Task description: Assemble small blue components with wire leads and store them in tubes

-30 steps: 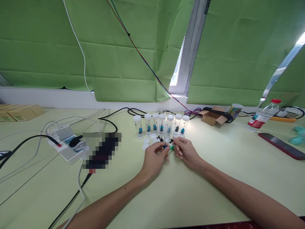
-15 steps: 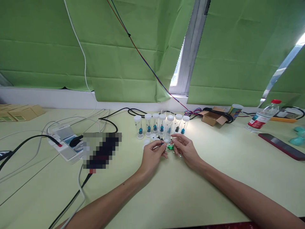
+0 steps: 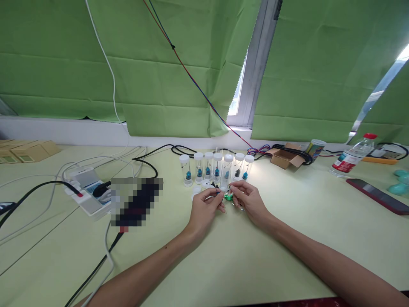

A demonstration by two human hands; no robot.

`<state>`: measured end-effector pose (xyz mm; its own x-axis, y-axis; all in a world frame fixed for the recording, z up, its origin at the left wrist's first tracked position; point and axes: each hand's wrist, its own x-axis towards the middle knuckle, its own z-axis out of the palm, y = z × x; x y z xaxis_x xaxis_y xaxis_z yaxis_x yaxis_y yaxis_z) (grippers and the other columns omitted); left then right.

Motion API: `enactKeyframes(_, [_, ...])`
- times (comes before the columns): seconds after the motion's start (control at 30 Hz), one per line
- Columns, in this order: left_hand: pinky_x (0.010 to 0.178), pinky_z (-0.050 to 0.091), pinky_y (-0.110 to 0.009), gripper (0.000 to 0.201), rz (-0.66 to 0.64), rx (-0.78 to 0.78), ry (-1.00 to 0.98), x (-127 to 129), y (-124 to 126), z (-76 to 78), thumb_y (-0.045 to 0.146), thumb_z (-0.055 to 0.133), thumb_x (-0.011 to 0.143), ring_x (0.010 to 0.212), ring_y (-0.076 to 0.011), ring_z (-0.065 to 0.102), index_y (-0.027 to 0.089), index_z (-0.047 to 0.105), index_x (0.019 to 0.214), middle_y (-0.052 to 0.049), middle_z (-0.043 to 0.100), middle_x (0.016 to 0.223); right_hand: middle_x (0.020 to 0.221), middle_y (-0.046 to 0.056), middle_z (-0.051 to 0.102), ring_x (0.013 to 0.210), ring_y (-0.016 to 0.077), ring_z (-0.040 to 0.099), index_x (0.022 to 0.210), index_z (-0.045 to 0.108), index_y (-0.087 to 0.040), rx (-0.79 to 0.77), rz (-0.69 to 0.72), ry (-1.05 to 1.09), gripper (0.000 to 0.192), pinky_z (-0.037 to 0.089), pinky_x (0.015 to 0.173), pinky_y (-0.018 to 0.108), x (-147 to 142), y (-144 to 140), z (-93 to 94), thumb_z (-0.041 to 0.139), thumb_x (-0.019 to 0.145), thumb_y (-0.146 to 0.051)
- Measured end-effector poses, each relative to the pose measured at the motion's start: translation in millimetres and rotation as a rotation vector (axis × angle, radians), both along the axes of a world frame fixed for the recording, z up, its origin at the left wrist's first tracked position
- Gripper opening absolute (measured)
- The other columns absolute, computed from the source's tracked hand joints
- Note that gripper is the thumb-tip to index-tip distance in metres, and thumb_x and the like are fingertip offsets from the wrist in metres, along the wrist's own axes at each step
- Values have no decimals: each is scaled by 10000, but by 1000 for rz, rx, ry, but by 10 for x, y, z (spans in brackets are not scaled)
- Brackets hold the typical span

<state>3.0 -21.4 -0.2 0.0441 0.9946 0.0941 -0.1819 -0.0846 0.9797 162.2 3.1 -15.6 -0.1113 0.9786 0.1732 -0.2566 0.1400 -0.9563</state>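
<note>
In the middle of the table, my left hand (image 3: 204, 209) is closed, thumb and fingertips pinching a small dark piece with thin wire-like ends (image 3: 216, 187). Facing it, my right hand (image 3: 249, 200) is closed too, its fingertips on a small green part with thin metal bits (image 3: 228, 197). The fingers partly cover both pieces, so their exact kind does not show. Just beyond the fingertips stands a row of clear tubes with white caps (image 3: 198, 167), most holding a small blue piece. A loose white cap (image 3: 196, 190) lies beside my left hand.
To the left are a white power strip (image 3: 87, 194), a pixelated dark object (image 3: 139, 202) and several cables. Further right are a small open cardboard box (image 3: 284, 160), a water bottle (image 3: 349, 157) and a phone (image 3: 378, 196). Yellowish boxes (image 3: 28, 151) sit at the far left.
My right fingertips have shifted very slightly at the green part. My left hand and everything else on the table look the same.
</note>
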Motion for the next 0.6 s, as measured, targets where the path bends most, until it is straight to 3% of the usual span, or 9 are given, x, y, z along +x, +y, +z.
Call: enactKeyframes(0.6, [568,524,-286,244,22,60,77,-13,11,-40,381,716,739,509,-134,588,156,675,823,2,622,635,625,-19,575,449,75,480,747,635,-168,-24,4,-27,314,362,399,207,-17,-35,43,770,723,-451])
